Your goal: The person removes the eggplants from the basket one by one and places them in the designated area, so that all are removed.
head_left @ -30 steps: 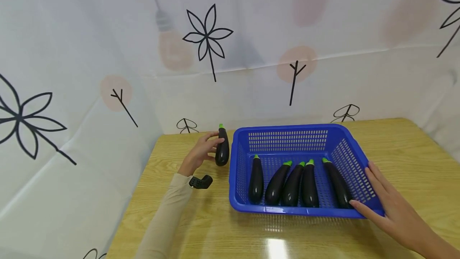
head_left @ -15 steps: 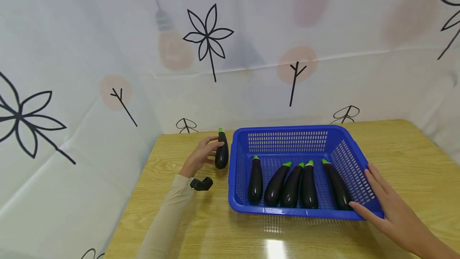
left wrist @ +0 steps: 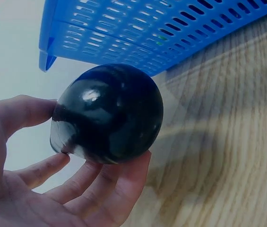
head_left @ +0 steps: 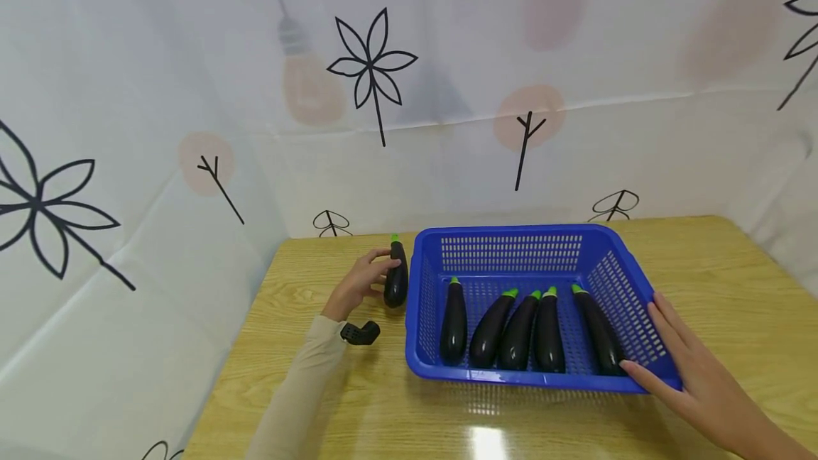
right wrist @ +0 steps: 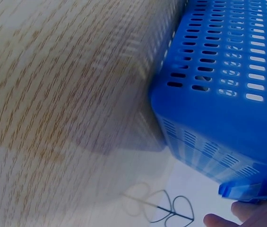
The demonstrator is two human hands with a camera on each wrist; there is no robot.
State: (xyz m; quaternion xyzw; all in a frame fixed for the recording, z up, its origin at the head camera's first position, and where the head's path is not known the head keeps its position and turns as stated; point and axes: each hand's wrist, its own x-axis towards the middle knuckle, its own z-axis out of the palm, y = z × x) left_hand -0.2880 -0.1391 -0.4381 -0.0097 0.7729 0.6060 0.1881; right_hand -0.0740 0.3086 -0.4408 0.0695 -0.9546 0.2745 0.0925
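Note:
My left hand (head_left: 362, 281) holds a dark eggplant (head_left: 397, 275) with a green stem between thumb and fingers, just outside the left wall of a blue plastic basket (head_left: 505, 375). In the left wrist view the eggplant's rounded end (left wrist: 109, 113) faces the camera, and the fingers curl around its far part. Several more eggplants (head_left: 517, 332) lie side by side inside the basket, stems pointing away. My right hand (head_left: 696, 375) grips the basket's right side, thumb over the near right rim, fingers along the outer wall. In the right wrist view only some fingertips (right wrist: 242, 215) show beside the rim.
The basket stands on a light wood-grain table (head_left: 371, 396). A white patterned cloth (head_left: 447, 162) hangs behind and at both sides of the table. A black wrist device (head_left: 361, 333) sits on my left wrist.
My left hand has lowered slightly toward the table with the eggplant, staying left of the basket. The right hand keeps its place on the basket's side.

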